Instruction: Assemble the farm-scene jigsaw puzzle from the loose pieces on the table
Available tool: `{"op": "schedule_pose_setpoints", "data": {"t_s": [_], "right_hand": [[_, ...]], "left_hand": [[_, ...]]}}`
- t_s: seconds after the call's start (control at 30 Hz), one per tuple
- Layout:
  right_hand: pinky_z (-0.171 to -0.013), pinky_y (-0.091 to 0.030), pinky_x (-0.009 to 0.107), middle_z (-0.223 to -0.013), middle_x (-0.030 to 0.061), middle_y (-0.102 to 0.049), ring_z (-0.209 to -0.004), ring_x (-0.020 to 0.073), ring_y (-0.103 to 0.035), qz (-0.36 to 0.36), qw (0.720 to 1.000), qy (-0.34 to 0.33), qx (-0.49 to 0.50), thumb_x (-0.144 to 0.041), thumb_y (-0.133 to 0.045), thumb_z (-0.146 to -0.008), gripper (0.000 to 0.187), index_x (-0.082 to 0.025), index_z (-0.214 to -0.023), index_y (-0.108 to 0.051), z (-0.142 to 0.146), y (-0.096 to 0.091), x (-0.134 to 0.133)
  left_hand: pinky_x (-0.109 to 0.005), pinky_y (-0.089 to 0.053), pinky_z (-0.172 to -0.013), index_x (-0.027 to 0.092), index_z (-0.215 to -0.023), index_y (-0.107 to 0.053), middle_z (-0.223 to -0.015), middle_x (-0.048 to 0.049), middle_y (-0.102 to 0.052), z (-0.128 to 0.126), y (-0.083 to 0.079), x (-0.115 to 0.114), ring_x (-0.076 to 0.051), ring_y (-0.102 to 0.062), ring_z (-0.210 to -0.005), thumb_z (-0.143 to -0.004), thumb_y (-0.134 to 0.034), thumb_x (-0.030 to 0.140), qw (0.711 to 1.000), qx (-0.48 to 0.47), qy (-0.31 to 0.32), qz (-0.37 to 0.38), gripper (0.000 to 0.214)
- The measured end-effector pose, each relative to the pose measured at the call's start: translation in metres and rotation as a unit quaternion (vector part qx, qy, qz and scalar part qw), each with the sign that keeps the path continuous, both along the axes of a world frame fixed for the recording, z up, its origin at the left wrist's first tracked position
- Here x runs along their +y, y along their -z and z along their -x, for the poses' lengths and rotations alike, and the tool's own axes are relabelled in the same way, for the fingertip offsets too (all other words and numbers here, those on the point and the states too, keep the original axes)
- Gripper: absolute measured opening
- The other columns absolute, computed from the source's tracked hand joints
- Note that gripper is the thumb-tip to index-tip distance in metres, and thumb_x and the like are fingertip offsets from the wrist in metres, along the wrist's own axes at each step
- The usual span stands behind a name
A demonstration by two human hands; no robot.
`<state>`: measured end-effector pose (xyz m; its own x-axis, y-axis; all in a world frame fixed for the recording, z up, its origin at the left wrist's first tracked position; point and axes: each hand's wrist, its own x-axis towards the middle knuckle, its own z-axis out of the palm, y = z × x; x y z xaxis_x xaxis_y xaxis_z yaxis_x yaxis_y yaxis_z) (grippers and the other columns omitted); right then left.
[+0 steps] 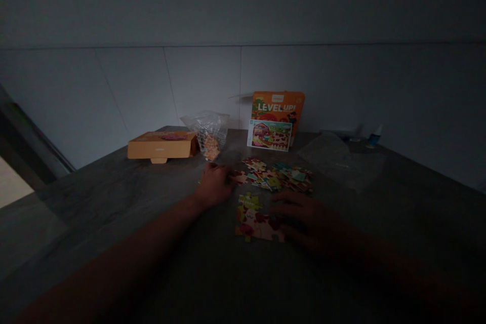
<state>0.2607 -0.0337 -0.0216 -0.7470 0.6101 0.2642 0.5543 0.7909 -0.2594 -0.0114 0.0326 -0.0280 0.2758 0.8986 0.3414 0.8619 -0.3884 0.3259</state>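
My left hand (215,186) is at the left edge of a loose pile of jigsaw puzzle pieces (266,178), its fingers curled around the edge of a puzzle piece (240,177). The fingertips are partly hidden in the dim light. Nearer to me lies a small joined section of puzzle (261,225) with a pink and brown-spotted cow picture and a green-yellow top piece. My right hand (309,217) reaches over its right side, fingers stretched out and apart, covering part of it.
A picture card (270,135) leans on an upright orange "LEVEL UP!" box (279,101). To the left are an orange box (161,148) and a clear bag (212,134) of pieces. A plastic sheet (341,162) and small bottle (374,136) lie right, before the wall.
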Motion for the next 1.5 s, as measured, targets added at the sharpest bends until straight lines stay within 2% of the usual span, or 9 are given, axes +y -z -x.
{"op": "schedule_pose_setpoints", "data": {"t_s": [0.27,0.4,0.57,0.67,0.8,1.07,1.3,1.4,1.5], "right_hand": [[-0.087,-0.049,0.038,-0.122,0.0079,-0.055,-0.106,0.0223,-0.056,0.015,1.0,0.001,-0.008,-0.019,-0.055,-0.088,0.027,-0.024,-0.113,-0.063,0.001,-0.003,0.001],[-0.086,-0.049,0.036,-0.117,0.0068,-0.057,-0.103,0.0208,-0.056,0.015,1.0,-0.011,-0.003,-0.018,-0.054,-0.089,0.024,-0.023,-0.11,-0.064,0.002,-0.003,0.001],[-0.084,-0.049,0.034,-0.113,0.0068,-0.06,-0.099,0.0195,-0.057,0.017,1.0,-0.02,0.004,-0.019,-0.052,-0.09,0.021,-0.023,-0.107,-0.065,0.003,-0.005,-0.001],[-0.084,-0.049,0.034,-0.112,0.007,-0.06,-0.098,0.0197,-0.057,0.013,1.0,-0.016,0.004,-0.019,-0.052,-0.09,0.021,-0.022,-0.106,-0.066,0.004,-0.006,-0.001],[-0.084,-0.049,0.033,-0.112,0.0067,-0.06,-0.099,0.0195,-0.057,0.019,1.0,-0.018,-0.001,-0.019,-0.052,-0.09,0.022,-0.022,-0.107,-0.066,0.005,-0.006,-0.001],[-0.083,-0.049,0.034,-0.11,0.0071,-0.061,-0.098,0.0194,-0.057,0.019,1.0,-0.02,0.004,-0.019,-0.052,-0.09,0.022,-0.022,-0.107,-0.066,0.004,-0.007,-0.002],[-0.082,-0.049,0.033,-0.111,0.0071,-0.06,-0.097,0.0192,-0.058,0.022,1.0,-0.014,0.0,-0.02,-0.052,-0.091,0.022,-0.022,-0.109,-0.066,0.005,-0.009,-0.002],[-0.083,-0.049,0.034,-0.112,0.0069,-0.06,-0.098,0.0193,-0.057,0.025,1.0,-0.017,-0.005,-0.02,-0.052,-0.091,0.022,-0.022,-0.108,-0.066,0.004,-0.007,-0.001],[-0.084,-0.048,0.034,-0.113,0.0064,-0.06,-0.099,0.0192,-0.057,0.02,1.0,-0.018,-0.003,-0.02,-0.053,-0.091,0.022,-0.023,-0.109,-0.065,0.003,-0.003,-0.001]], "left_hand": [[-0.046,-0.038,-0.102,0.024,-0.098,-0.07,-0.098,-0.0047,-0.073,0.003,0.004,0.004,-0.026,-0.064,-0.097,-0.078,-0.065,0.031,1.0,-0.021,-0.006,0.011,0.022],[-0.046,-0.037,-0.102,0.022,-0.101,-0.068,-0.097,-0.0051,-0.073,0.002,0.004,0.004,-0.025,-0.065,-0.095,-0.076,-0.068,0.037,0.999,-0.029,-0.021,0.023,0.029],[-0.05,-0.042,-0.094,0.022,-0.107,-0.067,-0.102,-0.0088,-0.071,-0.002,0.002,-0.001,-0.033,-0.058,-0.105,-0.074,-0.068,0.046,0.998,-0.02,-0.051,0.034,0.041],[-0.054,-0.043,-0.089,0.025,-0.108,-0.068,-0.111,-0.0093,-0.068,-0.004,-0.001,-0.005,-0.039,-0.051,-0.113,-0.075,-0.066,0.046,0.998,-0.006,-0.052,0.03,0.038],[-0.057,-0.041,-0.09,0.027,-0.108,-0.068,-0.11,-0.0083,-0.068,-0.003,-0.002,-0.007,-0.04,-0.049,-0.113,-0.077,-0.064,0.04,0.999,0.008,-0.042,0.023,0.035],[-0.053,-0.045,-0.085,0.024,-0.095,-0.071,-0.095,-0.0102,-0.07,-0.002,-0.002,-0.006,-0.038,-0.053,-0.107,-0.081,-0.058,0.044,0.999,0.02,-0.025,0.017,0.028],[-0.052,-0.044,-0.088,0.022,-0.101,-0.07,-0.088,-0.0091,-0.071,-0.002,-0.003,-0.005,-0.034,-0.058,-0.099,-0.079,-0.059,0.03,1.0,0.013,-0.005,0.025,0.026],[-0.046,-0.046,-0.088,0.021,-0.106,-0.068,-0.088,-0.0081,-0.07,-0.003,-0.006,-0.006,-0.028,-0.061,-0.091,-0.079,-0.058,0.025,1.0,0.0,0.011,0.018,0.029],[-0.036,-0.049,-0.081,0.017,-0.103,-0.068,-0.086,-0.0076,-0.065,-0.006,-0.009,-0.009,-0.023,-0.06,-0.089,-0.079,-0.058,0.019,0.999,-0.029,0.033,0.012,0.027]]}}
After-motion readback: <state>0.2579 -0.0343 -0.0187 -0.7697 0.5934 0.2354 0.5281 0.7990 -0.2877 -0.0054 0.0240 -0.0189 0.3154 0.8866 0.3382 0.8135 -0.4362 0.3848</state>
